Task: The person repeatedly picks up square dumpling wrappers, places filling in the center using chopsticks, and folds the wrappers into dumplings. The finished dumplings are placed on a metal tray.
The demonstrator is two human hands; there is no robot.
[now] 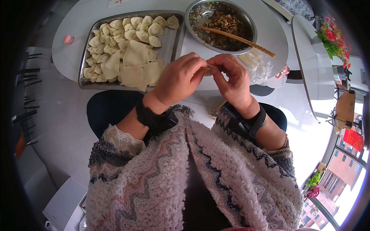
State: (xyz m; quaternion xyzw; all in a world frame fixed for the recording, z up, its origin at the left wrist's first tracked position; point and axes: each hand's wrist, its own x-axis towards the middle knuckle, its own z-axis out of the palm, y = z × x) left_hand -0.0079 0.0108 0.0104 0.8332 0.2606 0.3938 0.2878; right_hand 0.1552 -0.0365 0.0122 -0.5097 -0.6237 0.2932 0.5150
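My left hand (180,79) and my right hand (232,79) meet above the table's near edge, fingertips pinched together on a small wonton (208,71). Most of it is hidden behind the fingers. To the left, a metal tray (176,41) carries rows of folded wontons (131,29). Flat square wrappers (135,54) lie over the tray's near part, some overlapping the wontons. Beyond my hands stands a steel bowl (189,24) of chopped filling (222,22). Wooden chopsticks (237,40) rest across it, their ends sticking out over the rim toward the right.
The white oval table (66,54) holds all this. A crumpled clear plastic bag (259,67) lies right of my right hand. A small pink object (68,39) sits at the table's left. Red flowers (334,36) stand at the far right. A dark stool (106,111) is below the table's edge.
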